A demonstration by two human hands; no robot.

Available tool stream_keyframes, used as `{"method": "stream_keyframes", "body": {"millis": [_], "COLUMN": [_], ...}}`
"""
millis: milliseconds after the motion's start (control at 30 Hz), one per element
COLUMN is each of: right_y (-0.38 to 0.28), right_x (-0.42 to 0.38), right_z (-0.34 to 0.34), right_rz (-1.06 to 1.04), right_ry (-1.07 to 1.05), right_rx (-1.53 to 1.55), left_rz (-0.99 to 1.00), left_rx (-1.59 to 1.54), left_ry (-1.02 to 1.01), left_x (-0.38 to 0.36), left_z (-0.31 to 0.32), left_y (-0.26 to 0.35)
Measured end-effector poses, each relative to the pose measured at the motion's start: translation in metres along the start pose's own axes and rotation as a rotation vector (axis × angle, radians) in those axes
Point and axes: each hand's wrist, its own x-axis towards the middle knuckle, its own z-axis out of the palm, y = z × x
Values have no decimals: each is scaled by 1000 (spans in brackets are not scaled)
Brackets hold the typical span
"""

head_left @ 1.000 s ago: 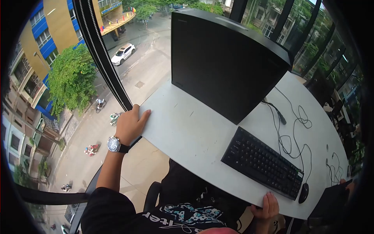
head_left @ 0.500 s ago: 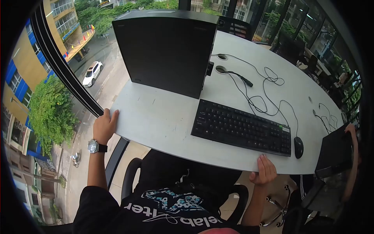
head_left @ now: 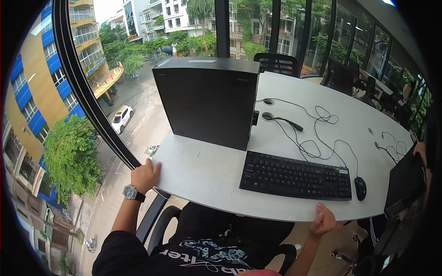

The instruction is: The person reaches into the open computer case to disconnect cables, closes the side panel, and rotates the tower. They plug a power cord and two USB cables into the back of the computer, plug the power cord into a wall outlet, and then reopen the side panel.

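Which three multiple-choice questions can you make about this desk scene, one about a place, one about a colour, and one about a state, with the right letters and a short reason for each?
1. Where is the mouse in relation to the keyboard?
A. Right of it
B. On top of it
C. Behind the computer case

2. What colour is the computer case?
A. White
B. Black
C. Red

3. What is the left hand doing?
A. Typing on the keyboard
B. Holding the mouse
C. Gripping the edge of the table

Answers:
1. A, the mouse lies on the table just off the keyboard's right end.
2. B, the whole case is black against the white table.
3. C, the left hand, with a watch on its wrist, rests on the table's left edge, while the right hand holds the near edge.
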Motion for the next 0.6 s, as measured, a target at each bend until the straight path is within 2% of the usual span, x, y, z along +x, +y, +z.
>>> {"method": "stream_keyframes", "body": {"millis": [67,100,167,233,267,333,367,400,467,500,600], "right_y": [-11,-19,-46,-83,-103,-127,-136,-143,-154,-152,-138], "right_x": [1,7,23,70,96,134,144,149,157,153,141], "right_z": [2,3,6,19,26,54,69,82,110,120,138], "right_rz": [318,303,538,220,98,-148,-273,-286,-417,-413,-448], "right_ry": [19,19,9,-139,-308,-573,-676,-679,-911,-976,-980], "right_rx": [-13,-14,109,173,226,275,266,286,231,243,134], "left_rz": [-46,-86,-32,98,168,51,113,172,307,356,484], "left_rx": [-33,-68,-154,-402,-582,-932,-1118,-1303,-1425,-1468,-1500], "left_ry": [-58,-114,-25,127,199,164,178,192,233,225,173], "left_x": [2,7,19,38,58,101,121,137,173,189,212], "left_z": [-13,-15,-7,3,2,-15,-29,-40,-46,-44,-39], "left_y": [8,9,7,7,6,12,16,20,30,34,43]}}
